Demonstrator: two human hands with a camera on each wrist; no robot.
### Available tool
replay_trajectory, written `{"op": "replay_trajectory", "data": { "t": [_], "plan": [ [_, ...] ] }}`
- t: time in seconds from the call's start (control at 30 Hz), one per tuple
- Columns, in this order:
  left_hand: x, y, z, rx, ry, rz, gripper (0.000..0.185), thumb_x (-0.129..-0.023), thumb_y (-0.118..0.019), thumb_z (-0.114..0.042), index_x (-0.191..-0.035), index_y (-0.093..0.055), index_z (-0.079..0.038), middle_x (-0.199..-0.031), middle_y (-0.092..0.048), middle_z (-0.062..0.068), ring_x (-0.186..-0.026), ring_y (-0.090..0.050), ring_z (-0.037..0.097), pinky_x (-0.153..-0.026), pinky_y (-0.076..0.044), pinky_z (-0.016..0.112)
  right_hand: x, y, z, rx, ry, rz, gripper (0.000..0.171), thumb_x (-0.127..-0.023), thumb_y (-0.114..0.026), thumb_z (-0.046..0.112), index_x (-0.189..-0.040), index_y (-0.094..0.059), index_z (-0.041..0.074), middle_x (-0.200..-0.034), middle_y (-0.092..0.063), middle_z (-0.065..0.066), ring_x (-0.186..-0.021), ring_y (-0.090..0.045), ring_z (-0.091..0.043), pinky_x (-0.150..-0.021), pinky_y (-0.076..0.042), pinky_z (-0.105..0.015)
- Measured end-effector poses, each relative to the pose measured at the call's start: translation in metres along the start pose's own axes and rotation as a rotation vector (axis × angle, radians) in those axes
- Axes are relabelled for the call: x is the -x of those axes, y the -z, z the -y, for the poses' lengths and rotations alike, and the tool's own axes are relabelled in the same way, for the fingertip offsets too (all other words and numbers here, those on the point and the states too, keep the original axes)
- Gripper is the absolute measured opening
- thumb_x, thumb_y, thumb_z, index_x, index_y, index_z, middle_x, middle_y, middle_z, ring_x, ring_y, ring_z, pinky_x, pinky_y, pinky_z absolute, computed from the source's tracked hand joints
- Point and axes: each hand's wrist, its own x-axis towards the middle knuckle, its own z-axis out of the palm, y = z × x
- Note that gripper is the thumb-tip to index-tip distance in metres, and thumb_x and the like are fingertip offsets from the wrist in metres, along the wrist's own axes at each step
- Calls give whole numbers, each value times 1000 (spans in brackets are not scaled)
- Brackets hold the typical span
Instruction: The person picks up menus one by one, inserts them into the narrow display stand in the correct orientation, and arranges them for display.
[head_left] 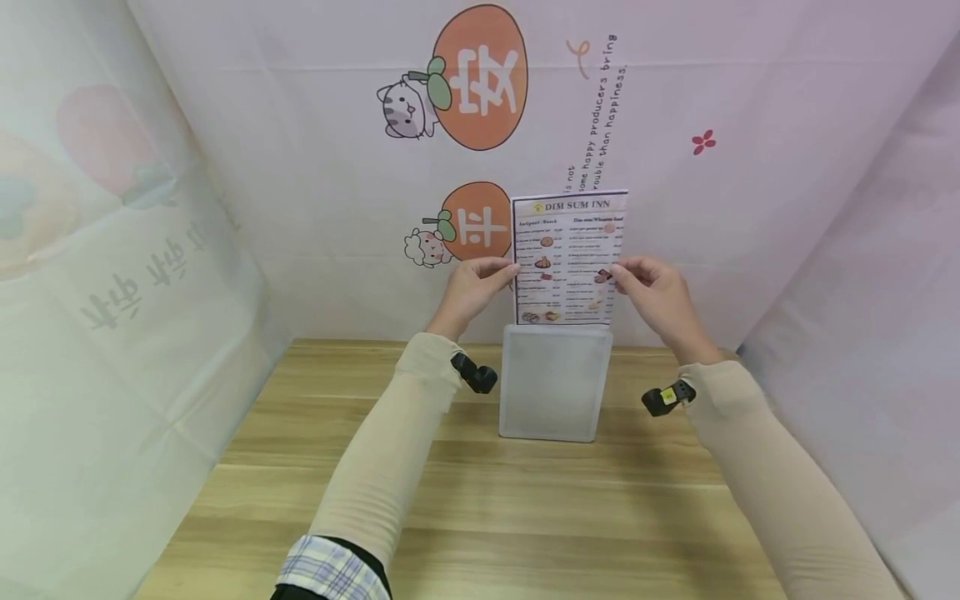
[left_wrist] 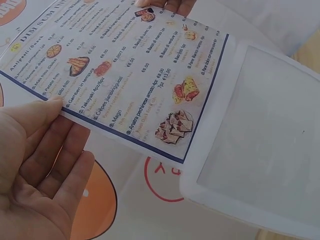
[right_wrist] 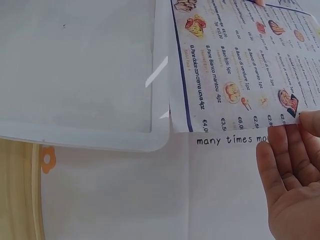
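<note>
A frosted menu holder (head_left: 553, 383) is stood upright on the wooden table (head_left: 480, 508). Just above the holder, a printed menu (head_left: 567, 257) is held upright, its lower edge at the holder's top. The menu's left edge is pinched by the left hand (head_left: 474, 287), its right edge by the right hand (head_left: 654, 292). Behind the holder, a printed cloth backdrop (head_left: 675, 125) is hung.

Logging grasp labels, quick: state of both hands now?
Left hand: pinches the menu sheet's left edge.
Right hand: pinches its right edge.

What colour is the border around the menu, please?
Dark blue, on the menu; clearest in the left wrist view.
</note>
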Motion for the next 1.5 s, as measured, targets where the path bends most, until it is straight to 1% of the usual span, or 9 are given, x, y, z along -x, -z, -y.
{"op": "replay_trajectory", "data": {
  "t": [0.1,0.27,0.57,0.8,1.0,1.1,1.3,1.4,1.5],
  "plan": [
    [1,0,1,2,0,-2,31,-94,-72,-39,-116,-75,-17,-108,-73,-6,-105,-65,10,-98,-48,37,0,-2,0,-2,0,1,50,-100,-58,48,-123,-64,4,-116,-66,-10,-103,-61,-20,-93,-49,-32],
    [0,1,3,9,2,6,32,-93,-72,-39,-116,-74,-16,-109,-73,-5,-107,-65,11,-100,-46,39,0,-3,-3,-9,1,2,50,-99,-58,49,-123,-64,5,-116,-66,-9,-104,-62,-20,-95,-49,-34],
    [0,3,6,17,-5,5,32,-94,-72,-37,-117,-74,-14,-111,-73,-4,-107,-65,12,-98,-48,37,-1,-5,-8,-19,8,6,51,-98,-59,51,-121,-65,6,-116,-67,-9,-103,-61,-20,-95,-48,-37],
    [1,3,6,21,-1,12,33,-94,-72,-37,-117,-74,-14,-112,-73,-4,-107,-65,12,-98,-48,36,1,-5,-6,-5,1,20,51,-99,-57,50,-124,-64,5,-120,-65,-10,-106,-61,-20,-98,-48,-39],
    [2,2,5,10,-6,9,31,-94,-72,-36,-117,-74,-15,-111,-73,-4,-106,-65,12,-97,-48,36,2,-5,-7,-12,-4,25,52,-100,-57,49,-125,-63,4,-120,-65,-13,-108,-61,-25,-98,-47,-40],
    [2,1,6,6,-5,6,31,-94,-72,-36,-117,-74,-15,-112,-72,-4,-106,-65,12,-97,-49,35,2,-5,-9,-9,-6,24,52,-100,-57,49,-125,-63,4,-120,-65,-12,-109,-62,-26,-99,-48,-40],
    [1,0,8,-1,-7,6,32,-94,-72,-37,-118,-74,-16,-112,-72,-5,-106,-65,12,-96,-49,35,2,-6,-13,-2,-11,23,53,-99,-57,52,-124,-63,6,-121,-64,-9,-108,-61,-22,-99,-47,-42],
    [1,-1,8,-7,-3,10,31,-93,-72,-37,-117,-75,-17,-111,-72,-6,-106,-65,12,-96,-49,37,2,-6,-15,-9,-7,22,52,-98,-57,52,-122,-64,6,-119,-64,-9,-106,-60,-21,-98,-48,-42],
    [0,-1,9,-1,3,12,30,-93,-73,-37,-116,-75,-18,-110,-73,-7,-105,-65,11,-95,-49,38,3,-7,-18,-20,-10,18,51,-98,-58,51,-121,-64,6,-118,-64,-8,-105,-60,-22,-96,-48,-38]
  ]
}}
